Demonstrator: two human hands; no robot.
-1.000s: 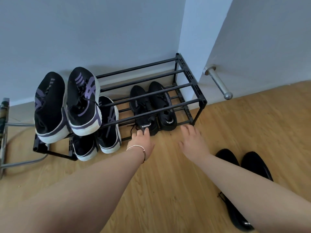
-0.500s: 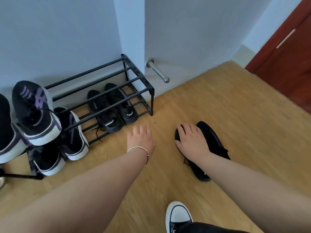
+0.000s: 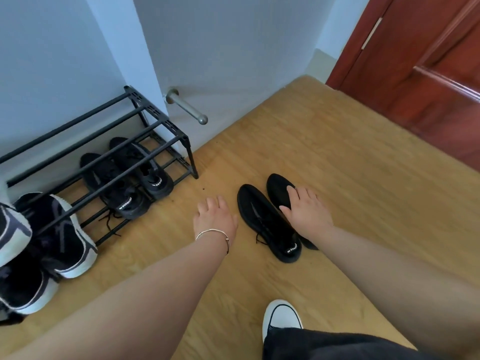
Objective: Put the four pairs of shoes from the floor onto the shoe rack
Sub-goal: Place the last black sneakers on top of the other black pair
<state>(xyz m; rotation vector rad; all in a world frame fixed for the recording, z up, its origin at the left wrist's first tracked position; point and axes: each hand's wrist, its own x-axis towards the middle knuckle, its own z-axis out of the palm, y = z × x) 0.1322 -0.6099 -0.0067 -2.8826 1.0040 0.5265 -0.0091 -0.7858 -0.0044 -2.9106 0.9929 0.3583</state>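
Note:
A pair of black shoes (image 3: 262, 216) lies side by side on the wooden floor, right of the black metal shoe rack (image 3: 166, 126). My right hand (image 3: 306, 211) rests flat on the right shoe of that pair, fingers spread, not gripping. Just left of the pair, my left hand (image 3: 215, 216) hovers open over bare floor. Another black pair (image 3: 130, 178) stands on the rack's lower shelf at its right end. Black and purple sneakers with white soles (image 3: 59, 235) sit on the rack's left part, partly cut off by the frame edge.
A metal door stopper (image 3: 187, 106) sticks out of the wall just right of the rack. A red-brown door (image 3: 420, 74) stands at the far right. My own white-toed shoe (image 3: 281, 314) is on the floor near the bottom edge.
My view swung right, away from the rack. My right hand moved from the rack's front to the black pair on the floor and now lies on its right shoe. My left hand followed.

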